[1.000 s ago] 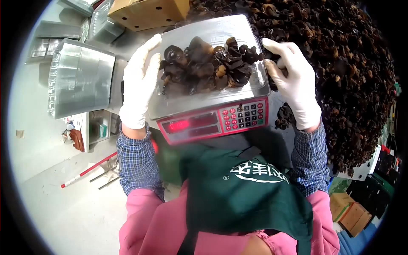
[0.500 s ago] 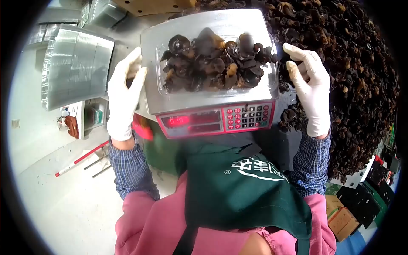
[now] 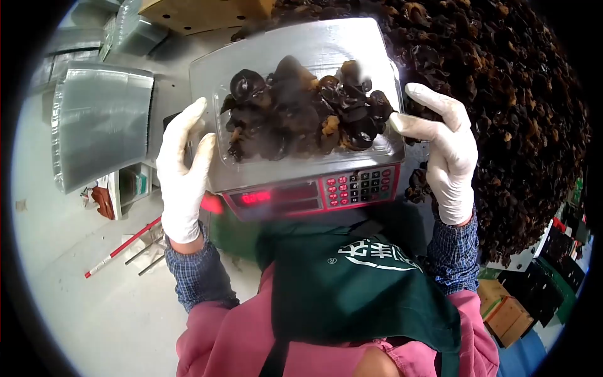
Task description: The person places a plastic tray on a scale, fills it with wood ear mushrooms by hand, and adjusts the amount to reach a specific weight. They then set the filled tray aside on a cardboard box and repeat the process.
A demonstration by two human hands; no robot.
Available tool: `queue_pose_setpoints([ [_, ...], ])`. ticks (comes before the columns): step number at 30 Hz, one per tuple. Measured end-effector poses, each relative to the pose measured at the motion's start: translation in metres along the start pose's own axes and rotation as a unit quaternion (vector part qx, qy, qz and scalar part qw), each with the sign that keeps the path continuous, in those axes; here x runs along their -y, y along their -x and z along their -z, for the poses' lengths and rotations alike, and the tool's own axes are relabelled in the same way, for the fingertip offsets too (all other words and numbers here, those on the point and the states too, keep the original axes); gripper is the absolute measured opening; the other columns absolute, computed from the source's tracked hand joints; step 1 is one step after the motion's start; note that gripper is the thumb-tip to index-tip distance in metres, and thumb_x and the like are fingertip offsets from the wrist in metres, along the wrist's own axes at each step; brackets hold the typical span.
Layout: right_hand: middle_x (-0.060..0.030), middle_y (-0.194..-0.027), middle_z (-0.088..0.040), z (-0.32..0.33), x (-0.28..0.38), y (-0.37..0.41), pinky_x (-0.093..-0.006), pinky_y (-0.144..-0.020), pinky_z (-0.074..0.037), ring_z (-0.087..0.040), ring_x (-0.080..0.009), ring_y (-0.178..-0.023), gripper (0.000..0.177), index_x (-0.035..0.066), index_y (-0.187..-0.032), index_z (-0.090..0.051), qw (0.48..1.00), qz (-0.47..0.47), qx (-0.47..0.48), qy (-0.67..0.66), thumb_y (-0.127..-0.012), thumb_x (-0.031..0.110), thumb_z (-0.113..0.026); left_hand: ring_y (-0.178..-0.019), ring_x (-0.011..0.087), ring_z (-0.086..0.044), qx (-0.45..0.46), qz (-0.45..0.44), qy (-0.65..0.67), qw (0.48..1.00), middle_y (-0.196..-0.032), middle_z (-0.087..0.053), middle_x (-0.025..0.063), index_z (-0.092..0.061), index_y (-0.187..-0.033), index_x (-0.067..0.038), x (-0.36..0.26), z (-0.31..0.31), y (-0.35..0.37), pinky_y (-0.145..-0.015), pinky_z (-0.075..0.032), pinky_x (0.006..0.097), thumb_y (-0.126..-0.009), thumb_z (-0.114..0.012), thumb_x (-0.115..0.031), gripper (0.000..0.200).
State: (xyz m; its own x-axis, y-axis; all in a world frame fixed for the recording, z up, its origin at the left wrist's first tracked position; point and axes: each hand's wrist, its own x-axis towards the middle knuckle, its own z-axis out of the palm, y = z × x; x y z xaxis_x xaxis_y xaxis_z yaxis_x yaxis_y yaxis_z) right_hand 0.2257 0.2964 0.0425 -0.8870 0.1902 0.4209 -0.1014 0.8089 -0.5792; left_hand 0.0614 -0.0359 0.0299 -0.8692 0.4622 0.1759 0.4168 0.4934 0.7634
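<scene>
A clear plastic tray (image 3: 221, 135) of wet, dark wood ear mushrooms (image 3: 295, 110) rests on the steel plate (image 3: 339, 34) of a red digital scale (image 3: 276, 207). On the left side, my white-gloved left hand (image 3: 183, 169) is open, thumb and fingers apart, fingertips close to the tray's left edge. From the other side my gloved right hand (image 3: 449, 154) comes in with its thumb and forefinger spread. One fingertip of it is right at the tray's right edge, beside the mushrooms. Red digits glow on the scale's display, too blurred to read.
A large heap of wood ear mushrooms (image 3: 502, 113) covers the right side. Stacked clear trays (image 3: 103, 122) stand at left, with a cardboard box (image 3: 201, 14) behind the scale. Lower left, a red-and-white stick (image 3: 122, 247) lies on the floor. Cardboard boxes (image 3: 505, 317) sit lower right.
My right hand has moved in, its fingertip now at the tray's right edge, where mushrooms stuck out before. My left hand stays open near the left edge. The whole view has shifted slightly.
</scene>
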Motion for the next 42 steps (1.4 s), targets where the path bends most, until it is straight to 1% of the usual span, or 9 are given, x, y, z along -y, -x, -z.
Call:
queue_pose_setpoints([
  [4,-0.0106,-0.117,-0.074,0.002,-0.016,0.012,-0.0282,-0.093,-0.057,-0.072,-0.0189,-0.107,0.038,0.002,-0.118,-0.074,0.988,-0.099,-0.067,-0.099,-0.089,-0.015,-0.058,-0.101,0.0079,-0.062,-0.005,0.11,0.03,0.993,-0.131,-0.069,0.0053,-0.063,-0.142,-0.004,-0.005,0.002,0.016,-0.091,-0.051,0.0235,-0.1,-0.064,0.0,0.042],
  [6,-0.004,-0.1,-0.076,0.005,-0.004,0.014,-0.0217,-0.078,-0.054,-0.068,-0.0055,-0.088,0.025,0.003,-0.123,-0.073,0.948,-0.282,-0.037,-0.141,-0.1,0.002,-0.064,-0.076,0.0031,-0.058,0.002,0.166,0.083,0.983,-0.105,-0.074,0.003,-0.063,-0.142,-0.004,-0.007,0.001,0.02,-0.07,-0.048,0.0176,-0.103,-0.065,-0.006,0.039],
  [9,0.0003,-0.079,-0.072,0.006,0.002,0.013,-0.0183,-0.064,-0.049,-0.06,-0.0016,-0.068,0.022,0.0,-0.118,-0.073,0.9,-0.382,0.077,-0.195,-0.099,0.012,-0.071,-0.059,0.0026,-0.052,0.051,0.249,0.133,0.958,-0.082,-0.071,0.0018,-0.065,-0.136,-0.003,-0.016,-0.005,0.021,-0.055,-0.041,0.0178,-0.103,-0.065,-0.007,0.034],
  [17,0.0032,-0.072,-0.066,-0.012,0.012,0.007,-0.0174,-0.054,-0.039,-0.049,0.0016,-0.059,0.012,0.002,-0.096,-0.066,0.896,-0.372,0.037,-0.238,-0.099,0.012,-0.071,-0.056,0.0017,-0.051,0.022,0.249,0.205,0.946,-0.08,-0.07,0.0017,-0.064,-0.126,-0.003,-0.016,-0.013,0.013,-0.051,-0.036,0.0165,-0.101,-0.064,-0.005,0.025],
  [24,-0.003,-0.083,-0.069,-0.017,0.022,-0.081,-0.0192,-0.054,-0.044,-0.057,-0.0046,-0.061,0.008,0.006,-0.102,-0.062,0.855,-0.362,0.064,-0.365,-0.102,0.014,-0.064,-0.054,0.001,-0.051,-0.056,0.192,0.253,0.947,-0.076,-0.069,0.0004,-0.064,-0.125,-0.002,-0.007,0.026,-0.049,-0.047,-0.033,0.0148,-0.101,-0.065,-0.009,0.025],
  [26,-0.0007,-0.077,-0.066,-0.042,0.008,-0.111,-0.0196,-0.051,-0.039,-0.055,-0.005,-0.058,0.01,0.008,-0.101,-0.062,0.863,-0.3,0.034,-0.404,-0.105,0.017,-0.062,-0.054,0.0009,-0.051,-0.072,0.143,0.215,0.963,-0.077,-0.067,0.0005,-0.066,-0.125,-0.002,0.001,0.037,-0.076,-0.047,-0.034,0.0146,-0.102,-0.065,-0.012,0.025],
  [33,-0.0058,-0.087,-0.07,-0.101,-0.026,-0.219,-0.0253,-0.061,-0.056,-0.066,-0.0112,-0.069,0.011,0.004,-0.1,-0.062,0.855,-0.244,0.023,-0.458,-0.102,0.015,-0.061,-0.062,0.0031,-0.055,-0.089,0.094,0.265,0.955,-0.085,-0.07,0.0017,-0.064,-0.128,-0.001,0.061,0.048,-0.174,-0.053,-0.041,0.0178,-0.107,-0.061,-0.02,0.029],
  [38,-0.0094,-0.087,-0.072,-0.13,-0.044,-0.288,-0.0309,-0.06,-0.059,-0.071,-0.0173,-0.072,0.016,0.0,-0.098,-0.068,0.843,-0.215,-0.001,-0.494,-0.099,0.016,-0.062,-0.074,0.0081,-0.063,-0.072,0.086,0.216,0.97,-0.099,-0.075,0.0076,-0.058,-0.138,0.002,0.038,0.063,-0.159,-0.065,-0.049,0.0212,-0.106,-0.062,-0.02,0.04],
  [42,-0.0156,-0.093,-0.074,-0.154,-0.075,-0.353,-0.0336,-0.066,-0.062,-0.074,-0.0243,-0.077,0.022,-0.004,-0.102,-0.07,0.792,-0.254,-0.017,-0.555,-0.102,0.015,-0.06,-0.111,0.0217,-0.068,-0.217,-0.068,-0.211,0.951,-0.126,-0.071,0.0107,-0.064,-0.137,-0.003,0.007,0.114,-0.103,-0.099,-0.054,0.0332,-0.089,-0.075,-0.002,0.05],
])
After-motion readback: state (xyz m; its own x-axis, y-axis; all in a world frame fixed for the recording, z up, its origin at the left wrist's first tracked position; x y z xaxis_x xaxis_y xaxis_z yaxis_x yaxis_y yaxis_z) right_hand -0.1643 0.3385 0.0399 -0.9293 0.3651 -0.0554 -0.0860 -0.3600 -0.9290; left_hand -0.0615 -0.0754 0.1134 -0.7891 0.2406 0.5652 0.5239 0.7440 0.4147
